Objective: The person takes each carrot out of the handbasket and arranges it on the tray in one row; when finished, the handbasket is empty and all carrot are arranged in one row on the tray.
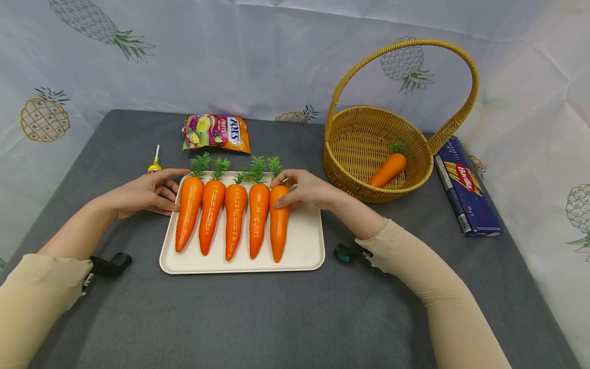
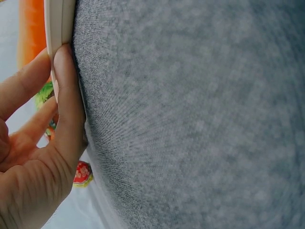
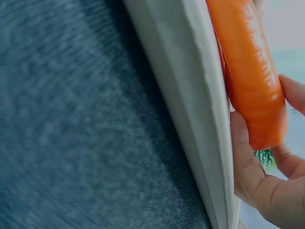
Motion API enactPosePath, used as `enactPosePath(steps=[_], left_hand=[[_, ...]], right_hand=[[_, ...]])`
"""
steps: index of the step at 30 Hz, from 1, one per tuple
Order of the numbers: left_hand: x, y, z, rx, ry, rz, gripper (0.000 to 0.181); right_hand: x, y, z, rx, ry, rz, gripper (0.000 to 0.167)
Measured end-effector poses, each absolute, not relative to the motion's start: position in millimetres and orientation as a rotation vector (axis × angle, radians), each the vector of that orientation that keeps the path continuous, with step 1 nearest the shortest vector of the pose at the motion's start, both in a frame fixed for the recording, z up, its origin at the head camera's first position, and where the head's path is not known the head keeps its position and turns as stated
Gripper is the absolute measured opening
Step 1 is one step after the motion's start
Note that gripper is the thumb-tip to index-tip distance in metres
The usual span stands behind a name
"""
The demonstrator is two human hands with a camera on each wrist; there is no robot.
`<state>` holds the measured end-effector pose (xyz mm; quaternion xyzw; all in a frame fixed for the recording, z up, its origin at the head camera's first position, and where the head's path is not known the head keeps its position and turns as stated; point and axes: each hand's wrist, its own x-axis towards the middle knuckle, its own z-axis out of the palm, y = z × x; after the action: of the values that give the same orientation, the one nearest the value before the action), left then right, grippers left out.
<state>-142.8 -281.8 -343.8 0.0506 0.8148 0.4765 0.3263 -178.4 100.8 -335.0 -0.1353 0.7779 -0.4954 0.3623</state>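
Observation:
A cream tray (image 1: pixel 304 241) holds several orange toy carrots (image 1: pixel 234 215) with green tops, lying side by side with their tips toward me. At the tray's left edge my left hand (image 1: pixel 140 195) pinches the rim; in the left wrist view, thumb and fingers (image 2: pixel 66 95) lie on either side of it. My right hand (image 1: pixel 309 188) grips the rightmost carrot (image 1: pixel 278 230) near its leafy end. The right wrist view shows this carrot (image 3: pixel 252 81) between thumb and fingers, just above the tray rim (image 3: pixel 195 95); whether it touches the tray I cannot tell.
A wicker basket (image 1: pixel 343 177) with a tall handle stands at the back right, one carrot (image 1: pixel 388 170) inside. Beside it lies a blue Barilla box (image 1: pixel 470 189). A Fox's candy bag (image 1: pixel 215 133) lies behind the tray, and a lollipop (image 1: pixel 154 165) is near my left hand.

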Motion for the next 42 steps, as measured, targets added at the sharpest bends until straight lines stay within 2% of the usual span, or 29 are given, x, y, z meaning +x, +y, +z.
enactPosePath(steps=[42], left_hand=[[-144.1,-283.1,-343.0,0.140,2.138,1.248,0.088]], right_hand=[[-172.9,104.0,-329.6,-0.387,2.102,-1.225,0.045]])
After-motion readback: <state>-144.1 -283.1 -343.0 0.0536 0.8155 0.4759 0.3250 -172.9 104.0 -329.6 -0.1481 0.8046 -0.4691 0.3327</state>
